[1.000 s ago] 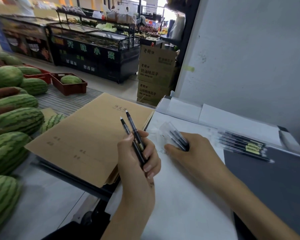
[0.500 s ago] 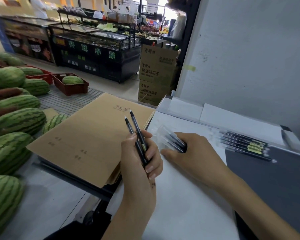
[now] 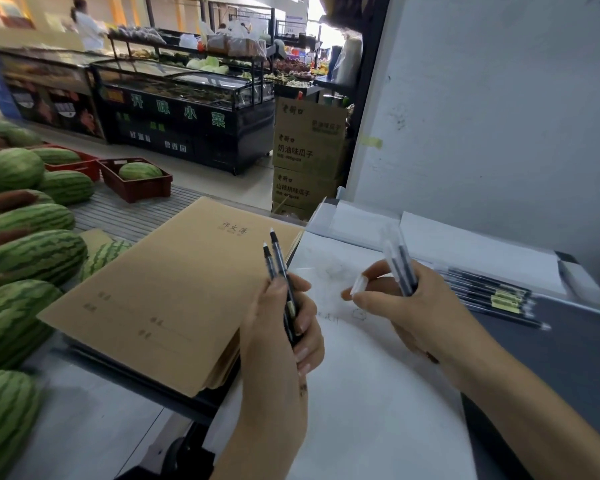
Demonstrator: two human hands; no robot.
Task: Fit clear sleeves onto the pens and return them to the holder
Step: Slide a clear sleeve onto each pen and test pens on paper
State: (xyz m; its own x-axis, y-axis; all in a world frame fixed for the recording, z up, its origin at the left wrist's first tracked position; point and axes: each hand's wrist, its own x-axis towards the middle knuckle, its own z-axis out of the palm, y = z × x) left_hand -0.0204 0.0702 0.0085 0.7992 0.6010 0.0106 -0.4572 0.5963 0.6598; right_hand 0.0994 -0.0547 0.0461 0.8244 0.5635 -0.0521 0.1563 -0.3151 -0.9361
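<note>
the notebook [image 3: 174, 289] read 作文簿, the boxes [image 3: 309, 147] at twelve o'clock 奶油味瓜子. the left hand [image 3: 278, 334] gripped two black pens [image 3: 278, 265], tips toward twelve; at its three o'clock the right hand [image 3: 420, 313] clutched sleeved pens [image 3: 399, 265].

Uncovered pens [image 3: 282, 268]: black plastic barrels, slight gloss, white tips. Sleeved pens [image 3: 403, 268]: clear film over dark barrels, shiny (film blurred, finer texture unclear). Notebook stack [image 3: 174, 289]: brown kraft paper covers, matt. White sheet [image 3: 378, 393]: smooth paper, matt. Grey board [image 3: 568, 368]: dark, matt, material unclear. Watermelons [image 3: 32, 254]: smooth waxy rind. Crate [image 3: 136, 190]: red plastic. Boxes [image 3: 309, 150]: plain brown cardboard. Wall [image 3: 499, 116]: white, matt, scuffed.
</note>
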